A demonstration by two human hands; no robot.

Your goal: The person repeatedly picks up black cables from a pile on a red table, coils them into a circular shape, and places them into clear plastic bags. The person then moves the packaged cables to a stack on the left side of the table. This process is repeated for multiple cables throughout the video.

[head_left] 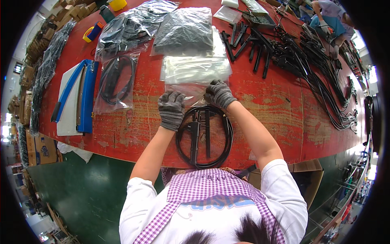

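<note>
Both of my hands wear grey knit gloves. My left hand [171,108], fingers curled, grips the left side of a clear plastic bag [191,89] lying flat on the table. On the bag's right side my right hand [219,94] is closed, its fingertips pinching the film. Just below the hands, close to the table's front edge, rests a coiled black cable [232,140] with long black bar-shaped parts [195,136] inside the loop. A stack of clear bags [197,70] lies directly beyond my hands.
A blue-framed paper cutter [86,97] stands at left, beside a bagged cable coil [118,79]. Large filled plastic bags [183,30] lie at the back of the red table [268,118]. Black bars [260,49] and loose cables [321,89] spread to the right. Another person [331,20] works at far right.
</note>
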